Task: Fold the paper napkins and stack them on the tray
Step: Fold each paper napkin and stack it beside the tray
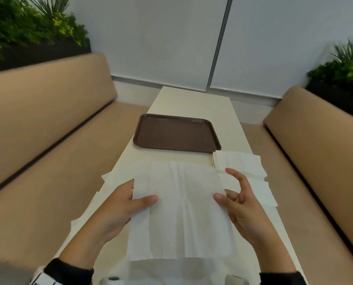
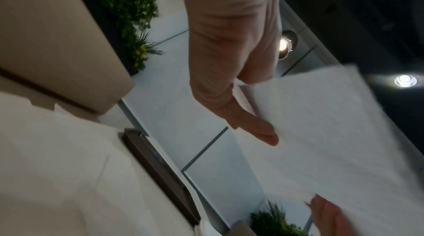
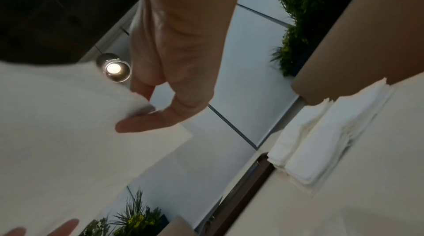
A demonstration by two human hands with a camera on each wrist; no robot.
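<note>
I hold one unfolded white paper napkin [image 1: 179, 212] up above the table's near end. My left hand [image 1: 128, 204] pinches its left edge, thumb on top [image 2: 257, 131]. My right hand [image 1: 231, 200] pinches the right edge between thumb and a finger [image 3: 142, 113], the other fingers spread loose. The brown tray [image 1: 176, 133] lies bare further up the table. A stack of folded napkins [image 1: 239, 163] sits just right of the tray's near corner [image 3: 321, 140]. More unfolded napkins [image 1: 118, 173] lie flat on the table under the held one.
The narrow cream table [image 1: 194, 103] runs away from me between two tan benches [image 1: 48, 120], [image 1: 315, 128]. Planters with green plants [image 1: 27, 27] stand behind the benches. A pale wall closes the far end.
</note>
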